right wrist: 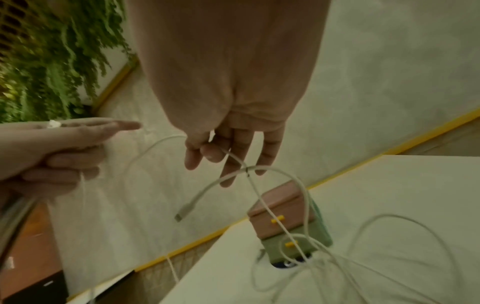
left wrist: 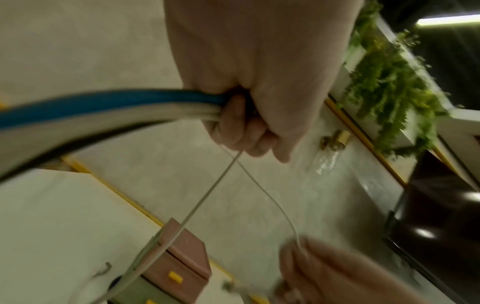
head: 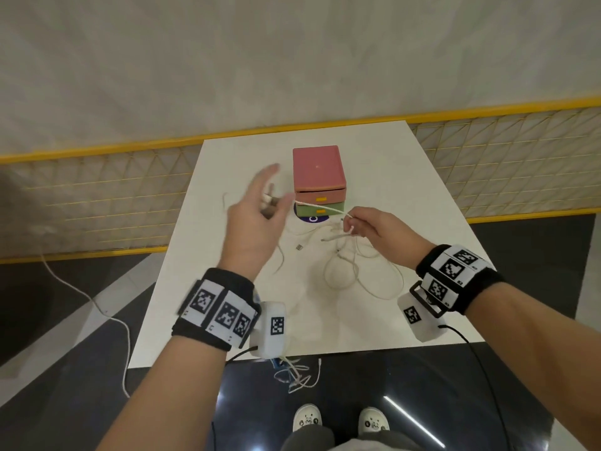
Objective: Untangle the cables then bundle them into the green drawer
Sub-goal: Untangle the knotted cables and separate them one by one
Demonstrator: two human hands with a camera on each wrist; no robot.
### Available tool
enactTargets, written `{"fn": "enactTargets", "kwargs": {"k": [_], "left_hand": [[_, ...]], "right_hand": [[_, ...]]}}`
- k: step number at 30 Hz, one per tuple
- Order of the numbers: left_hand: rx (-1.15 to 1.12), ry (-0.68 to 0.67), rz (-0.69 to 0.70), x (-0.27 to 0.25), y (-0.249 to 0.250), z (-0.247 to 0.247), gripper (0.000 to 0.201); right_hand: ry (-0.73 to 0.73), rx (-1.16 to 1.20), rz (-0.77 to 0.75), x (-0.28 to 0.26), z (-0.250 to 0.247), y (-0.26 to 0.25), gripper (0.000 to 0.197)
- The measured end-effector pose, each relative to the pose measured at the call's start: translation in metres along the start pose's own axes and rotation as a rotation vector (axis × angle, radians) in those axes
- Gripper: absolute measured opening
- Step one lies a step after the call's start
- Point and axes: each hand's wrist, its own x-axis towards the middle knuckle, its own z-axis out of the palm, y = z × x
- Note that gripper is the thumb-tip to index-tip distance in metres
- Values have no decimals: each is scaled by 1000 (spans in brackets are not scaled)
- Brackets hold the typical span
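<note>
Both hands lifted, thin white cable stretched between them

Your left hand seems, through blur, to curl round it; your right hand pinches it above the limp tangle mid-table, before the boxy green drawer

A person stands with both forearms stretched forward, each wrist wrapped in a black band carrying black-and-white square markers and a small white camera block. The left hand is raised and blurred, its index finger pointing forward while the lower fingers curl around thin white cables. The right hand sits lower and to the right, back of the hand up, thumb and fingertips pinching a white cable while the other fingers hang loosely downward.
</note>
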Motion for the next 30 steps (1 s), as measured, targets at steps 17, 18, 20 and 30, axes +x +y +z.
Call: {"fn": "enactTargets", "kwargs": {"k": [17, 18, 20, 30], "left_hand": [[-87, 349, -64, 24, -18, -7, 18], [-84, 369, -82, 26, -20, -10, 20], [-70, 357, -85, 24, -17, -13, 20], [75, -149, 144, 11, 12, 19, 13]], "right_hand": [[6, -163, 48, 25, -14, 14, 24], [14, -167, 51, 25, -15, 13, 24], [44, -148, 44, 27, -18, 6, 23], [84, -167, -231, 33, -29, -67, 19]]}}
